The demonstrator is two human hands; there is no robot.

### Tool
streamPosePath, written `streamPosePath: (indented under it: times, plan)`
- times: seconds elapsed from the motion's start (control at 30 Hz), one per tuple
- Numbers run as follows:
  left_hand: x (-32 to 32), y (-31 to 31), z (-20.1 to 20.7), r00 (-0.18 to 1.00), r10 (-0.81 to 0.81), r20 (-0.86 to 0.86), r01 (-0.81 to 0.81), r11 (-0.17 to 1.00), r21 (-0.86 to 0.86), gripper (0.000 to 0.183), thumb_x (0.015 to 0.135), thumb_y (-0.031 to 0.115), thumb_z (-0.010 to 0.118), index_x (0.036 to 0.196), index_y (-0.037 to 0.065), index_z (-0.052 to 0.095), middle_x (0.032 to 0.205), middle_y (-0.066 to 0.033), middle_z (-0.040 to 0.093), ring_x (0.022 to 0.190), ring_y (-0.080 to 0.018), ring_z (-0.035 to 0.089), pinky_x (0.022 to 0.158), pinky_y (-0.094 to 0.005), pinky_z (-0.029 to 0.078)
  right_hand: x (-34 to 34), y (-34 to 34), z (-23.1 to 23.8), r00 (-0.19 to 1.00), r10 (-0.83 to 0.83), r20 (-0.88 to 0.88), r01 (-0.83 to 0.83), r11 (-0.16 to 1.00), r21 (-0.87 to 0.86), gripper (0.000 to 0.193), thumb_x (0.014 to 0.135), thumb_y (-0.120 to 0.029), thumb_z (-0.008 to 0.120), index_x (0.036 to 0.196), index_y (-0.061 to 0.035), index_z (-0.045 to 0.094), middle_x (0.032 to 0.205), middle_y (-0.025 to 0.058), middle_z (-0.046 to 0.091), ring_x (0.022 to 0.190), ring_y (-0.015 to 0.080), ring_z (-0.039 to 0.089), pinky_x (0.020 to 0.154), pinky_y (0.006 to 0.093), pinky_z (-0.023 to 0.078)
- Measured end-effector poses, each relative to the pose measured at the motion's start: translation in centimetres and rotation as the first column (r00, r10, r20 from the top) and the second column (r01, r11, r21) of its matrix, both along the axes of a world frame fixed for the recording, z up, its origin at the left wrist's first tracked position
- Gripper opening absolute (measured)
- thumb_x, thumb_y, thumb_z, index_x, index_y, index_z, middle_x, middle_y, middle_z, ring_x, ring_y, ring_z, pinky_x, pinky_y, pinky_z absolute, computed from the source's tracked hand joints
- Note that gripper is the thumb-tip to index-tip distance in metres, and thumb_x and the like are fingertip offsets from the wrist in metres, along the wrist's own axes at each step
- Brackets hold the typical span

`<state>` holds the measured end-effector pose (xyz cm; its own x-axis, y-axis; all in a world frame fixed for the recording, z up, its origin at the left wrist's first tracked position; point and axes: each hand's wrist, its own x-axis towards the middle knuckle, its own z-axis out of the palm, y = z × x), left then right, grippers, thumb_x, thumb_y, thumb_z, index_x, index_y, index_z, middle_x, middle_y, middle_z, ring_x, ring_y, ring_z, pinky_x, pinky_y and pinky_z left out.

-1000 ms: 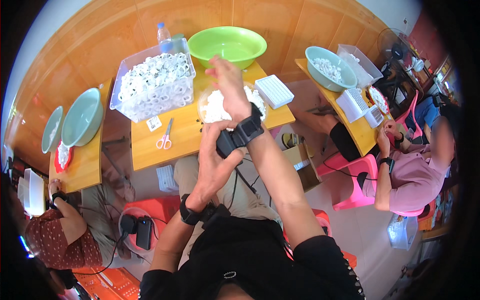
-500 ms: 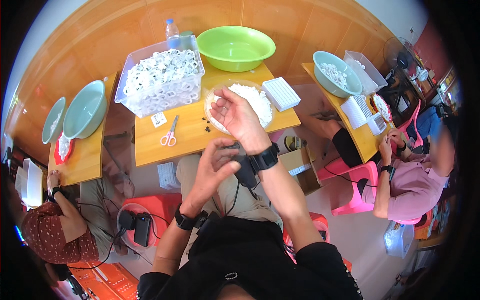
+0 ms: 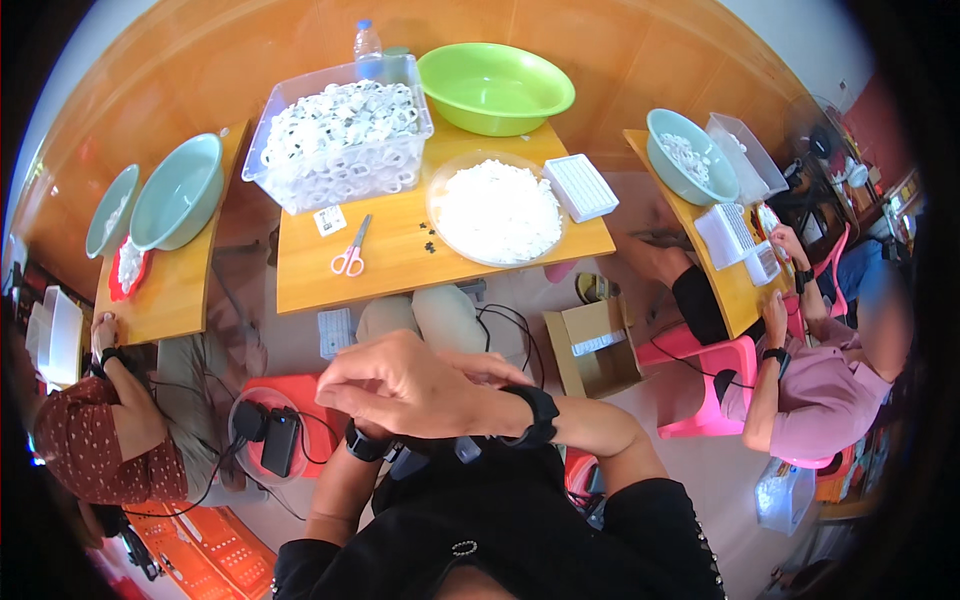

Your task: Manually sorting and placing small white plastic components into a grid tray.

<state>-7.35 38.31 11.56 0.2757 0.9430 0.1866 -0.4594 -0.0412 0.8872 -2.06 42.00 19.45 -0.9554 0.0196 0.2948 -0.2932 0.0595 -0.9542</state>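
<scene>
1. Right hand [image 3: 405,385] is held at frame centre, close to the chest, fingers loosely curled, nothing seen gripped.
2. Left hand is mostly hidden under it; grip cannot be told.
3. Round dish of white pieces [image 3: 497,210] lies straight up-frame, well apart; right hand is nearer.
4. Pink scissors [image 3: 349,255] are seen left of dish.
</scene>
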Motion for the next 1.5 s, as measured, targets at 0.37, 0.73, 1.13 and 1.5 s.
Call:
streamPosePath:
  times: [0.37,0.73,1.13,1.5]
  plan:
    - [2.5,-1.6,-4.7,0.98,0.199,-0.029,-0.181,0.933,0.311,0.05,0.078,0.03,0.069,0.109,-0.008,0.057,0.103,-0.0159,0.059,0.095,-0.0184,0.057,0.08,-0.0274,0.043,1.9,-0.6,-1.3,0.887,0.312,0.342,-0.152,0.894,-0.422,0.016,0.089,-0.009,0.054,0.091,0.0058,0.061,0.07,0.0037,0.059,0.064,0.0064,0.053,0.061,0.0194,0.043]
    - [4.6,-3.3,-4.4,0.968,0.252,0.004,-0.236,0.909,-0.344,0.067,0.077,0.057,0.056,0.091,-0.008,0.058,0.093,-0.0129,0.055,0.07,-0.0176,0.055,0.061,-0.0271,0.044,1.1,-2.5,-4.2,0.775,0.523,0.353,-0.274,0.783,-0.559,0.019,0.09,-0.012,0.053,0.091,0.0048,0.062,0.07,0.005,0.058,0.065,0.0098,0.056,0.062,0.0221,0.045]
    - [1.1,-4.2,-6.9,0.96,0.169,0.222,-0.155,0.985,-0.079,0.063,0.068,0.053,0.069,0.093,-0.002,0.051,0.087,-0.0004,0.052,0.074,-0.0047,0.05,0.063,-0.0191,0.041,-2.2,-4.3,-6.7,0.755,0.564,0.335,-0.449,0.816,-0.363,0.014,0.088,-0.011,0.055,0.088,0.002,0.061,0.073,0.0007,0.059,0.064,0.005,0.054,0.059,0.02,0.044]
    - [0.0,-3.5,-8.0,0.952,0.195,0.237,-0.181,0.98,-0.082,0.03,0.084,0.021,0.058,0.104,0.0,0.049,0.097,0.0001,0.052,0.084,-0.0047,0.05,0.068,-0.0209,0.041,-4.1,-3.7,-6.4,0.745,0.577,0.335,-0.344,0.763,-0.548,0.015,0.088,-0.01,0.057,0.094,0.0026,0.06,0.074,0.0019,0.058,0.067,0.0064,0.055,0.06,0.0208,0.044]
